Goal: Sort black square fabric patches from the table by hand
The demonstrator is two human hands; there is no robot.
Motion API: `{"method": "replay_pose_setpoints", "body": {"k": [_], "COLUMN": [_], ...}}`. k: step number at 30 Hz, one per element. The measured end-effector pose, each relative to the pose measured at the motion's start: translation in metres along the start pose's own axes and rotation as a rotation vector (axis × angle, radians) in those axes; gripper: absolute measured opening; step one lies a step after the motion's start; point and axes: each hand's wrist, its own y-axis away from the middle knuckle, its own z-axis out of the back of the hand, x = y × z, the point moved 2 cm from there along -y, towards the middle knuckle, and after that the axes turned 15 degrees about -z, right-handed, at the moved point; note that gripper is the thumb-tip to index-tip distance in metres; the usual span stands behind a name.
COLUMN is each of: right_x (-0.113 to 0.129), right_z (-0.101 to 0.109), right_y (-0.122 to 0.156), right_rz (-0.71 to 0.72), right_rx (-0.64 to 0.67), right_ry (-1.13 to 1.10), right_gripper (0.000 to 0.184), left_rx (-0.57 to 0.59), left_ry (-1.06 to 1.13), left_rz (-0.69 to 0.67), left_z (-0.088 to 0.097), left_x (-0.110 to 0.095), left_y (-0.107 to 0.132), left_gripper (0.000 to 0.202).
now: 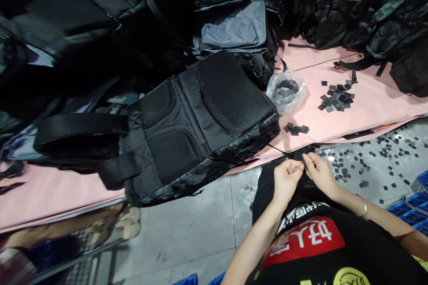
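Note:
My left hand [286, 179] and my right hand [319, 171] meet just below the table's edge, both pinched shut. Between their fingertips they grip a thin black strap [280, 151] that runs up to a black camouflage backpack [197, 122] lying on the pink table [368, 98]. The backpack rests on its back with its mesh front panel facing up. A loose heap of small black squares [337, 99] lies on the table to the right. A clear plastic bag [287, 91] holding more squares sits beside the backpack.
More dark backpacks [351, 4] are piled along the back, and one grey-lined bag [234, 29] lies open. Several black squares litter the grey tiled floor [384, 156]. Blue crates [411, 207] stand at the right. A person's sandalled foot [123, 225] shows under the table at the left.

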Motion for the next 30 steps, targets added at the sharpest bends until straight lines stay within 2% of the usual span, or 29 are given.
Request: {"method": "replay_pose_setpoints", "body": {"k": [4,8,9,13,14,15,18,23,27,30], "right_x": [-0.001,-0.004,-0.003,0.003,0.004,0.003,-0.004,-0.013,-0.008,-0.002], "right_z": [-0.002,-0.002,0.000,0.016,0.018,0.019,0.018,0.021,0.025,0.027], "right_y": [-0.001,-0.009,-0.011,-0.012,-0.011,-0.010,-0.010,-0.018,-0.017,-0.015], "right_rz": [-0.028,-0.097,-0.080,0.111,0.121,0.100,-0.046,-0.103,-0.055,-0.061], "right_rx": [0.042,0.215,0.211,-0.108,-0.112,-0.058,0.209,0.412,0.462,0.383], "right_ry": [-0.047,-0.123,-0.113,-0.017,-0.001,0.005,-0.032,-0.060,0.049,0.087], "right_gripper": [0.042,0.041,0.038,0.024,0.022,0.022,0.022,0.024,0.023,0.021], "left_rx": [-0.011,-0.036,-0.044,-0.104,-0.106,-0.100,-0.040,0.079,0.085,0.026], "left_ry": [0.038,0.128,0.131,-0.033,-0.088,-0.135,-0.230,-0.312,-0.311,-0.164], "left_rz": [0.023,0.048,0.046,-0.027,-0.046,-0.061,-0.095,-0.154,-0.149,-0.084], "left_z": [0.000,-0.003,-0.003,-0.001,0.000,0.000,0.000,0.001,0.003,0.001], "left_x": [0.007,0.013,0.013,0.011,0.011,0.011,0.012,0.014,0.017,0.021], "left_y": [0.001,0.000,-0.001,-0.005,-0.006,-0.006,-0.004,-0.001,-0.002,-0.003], "left_gripper": [0.022,0.022,0.021,0.018,0.017,0.016,0.011,0.011,0.010,0.006]}}
